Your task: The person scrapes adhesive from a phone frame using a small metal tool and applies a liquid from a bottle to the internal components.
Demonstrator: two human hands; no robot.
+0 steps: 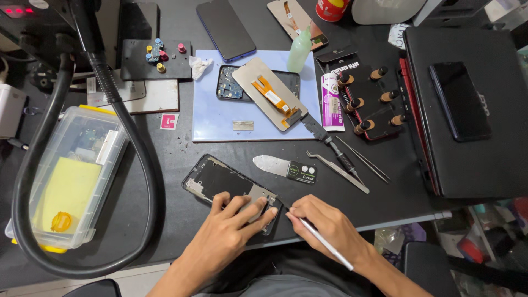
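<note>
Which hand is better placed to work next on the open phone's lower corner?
Probably the right hand: it holds a thin tool whose tip sits at that corner, while the left hand lies flat on the open phone.

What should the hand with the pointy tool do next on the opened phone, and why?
Probably ease the thin tool's tip a little further under the corner of the opened phone. The right hand holds it like a pen with the tip at that corner, and the left hand presses the phone flat on the black table.
</note>
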